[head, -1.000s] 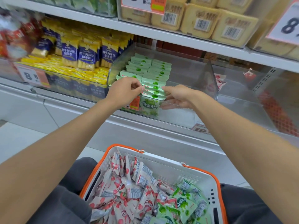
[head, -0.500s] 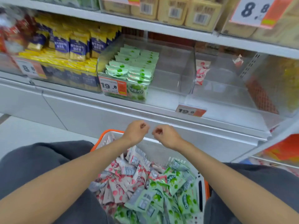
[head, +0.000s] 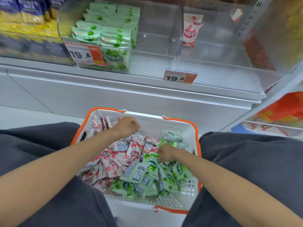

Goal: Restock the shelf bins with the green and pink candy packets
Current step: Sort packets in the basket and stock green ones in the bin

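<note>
In the near basket (head: pixel 180 119), left hand (head: pixel 127 126) curled empty above pink packets (head: pixel 121 159), right hand (head: pixel 166 154) curled among green packets (head: pixel 165 176), grip unclear; a mixed grab could misstock the far bins (head: pixel 155 41).

The person wears dark charcoal-grey legwear (head: pixel 255 161) of soft, matte cloth (whether trousers or shorts cannot be told, since only the thighs show). The fabric lies loose over both legs, with broad shallow folds and a rounded crease along the left thigh (head: pixel 37 145). Both forearms are bare along their whole visible length, from the lower corners of the view up to the wrists. The left hand (head: pixel 127 126) and the right hand (head: pixel 165 154) are bare as well.
</note>
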Motion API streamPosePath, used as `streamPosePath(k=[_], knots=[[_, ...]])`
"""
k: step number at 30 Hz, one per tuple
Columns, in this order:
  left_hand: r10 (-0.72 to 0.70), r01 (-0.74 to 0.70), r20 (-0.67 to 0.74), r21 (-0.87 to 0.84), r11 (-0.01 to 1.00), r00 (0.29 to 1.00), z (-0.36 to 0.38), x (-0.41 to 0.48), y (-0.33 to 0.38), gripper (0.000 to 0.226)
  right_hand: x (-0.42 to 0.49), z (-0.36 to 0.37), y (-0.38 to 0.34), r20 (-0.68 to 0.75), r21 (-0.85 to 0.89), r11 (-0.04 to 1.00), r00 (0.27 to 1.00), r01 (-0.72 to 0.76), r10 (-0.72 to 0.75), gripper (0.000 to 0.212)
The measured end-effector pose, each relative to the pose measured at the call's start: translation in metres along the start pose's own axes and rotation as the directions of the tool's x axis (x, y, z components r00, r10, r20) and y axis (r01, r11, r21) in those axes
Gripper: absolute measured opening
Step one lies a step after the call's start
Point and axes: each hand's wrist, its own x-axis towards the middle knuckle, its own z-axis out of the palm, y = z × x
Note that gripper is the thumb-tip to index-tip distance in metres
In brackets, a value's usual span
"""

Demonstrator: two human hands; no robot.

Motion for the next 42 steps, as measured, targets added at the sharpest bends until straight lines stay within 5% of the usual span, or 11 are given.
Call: streamPosePath(k=[1,6,9,11,16,19,21,24,29,32,42], knots=[[0.0,0.0,0.013,0.014,1.0,1.0,0.0,-0.001,0.0,0.017,0.002,0.006,-0.002,0.01,0.007,1.0,1.0,-0.014,0.014,0.007],[-0.003,0.001,0.089,0.015,1.0,0.996,-0.001,-0.002,0.003,0.018,0.012,0.028,-0.003,-0.046,0.053,0.998,0.998,-0.035,0.038,0.06],[-0.004,0.002,0.097,0.02,1.0,0.995,-0.002,-0.003,0.003,0.02,0.012,0.03,-0.001,-0.113,0.003,1.0,0.993,-0.031,0.031,0.022],[-0.014,0.011,0.113,0.03,0.999,0.994,-0.002,-0.003,0.004,0.024,0.012,0.027,0.002,-0.144,0.018,1.0,0.99,-0.004,0.007,0.039],[0.004,-0.011,0.149,0.051,0.999,0.989,-0.004,0.0,0.003,0.031,-0.008,-0.026,-0.008,-0.346,0.409,0.9,0.938,0.149,0.002,0.027],[0.119,-0.142,0.215,0.098,0.985,0.969,-0.009,-0.002,0.011,0.046,-0.035,-0.078,-0.027,-0.423,0.538,0.781,0.903,0.318,-0.077,0.035],[0.194,-0.21,0.186,0.068,0.975,0.963,-0.015,-0.001,0.019,0.034,-0.055,-0.106,-0.037,-0.472,0.591,0.692,0.874,0.414,-0.12,0.038],[0.205,-0.196,0.027,-0.194,0.961,0.978,-0.03,-0.002,0.032,0.023,-0.079,-0.131,-0.044,-0.574,0.698,0.481,0.816,0.531,-0.069,0.037],[0.101,-0.168,-0.156,-0.505,0.846,0.982,-0.05,-0.005,0.044,0.028,-0.084,-0.14,-0.051,-0.463,0.879,0.103,0.885,0.465,-0.045,0.056],[0.057,-0.172,-0.206,-0.6,0.781,0.977,-0.05,-0.007,0.044,0.031,-0.08,-0.137,-0.062,-0.413,0.909,-0.113,0.901,0.4,-0.135,0.047],[0.104,-0.233,-0.231,-0.652,0.722,0.968,-0.081,-0.02,0.066,0.026,-0.098,-0.166,-0.082,-0.576,0.794,0.209,0.816,0.571,-0.039,0.014]])
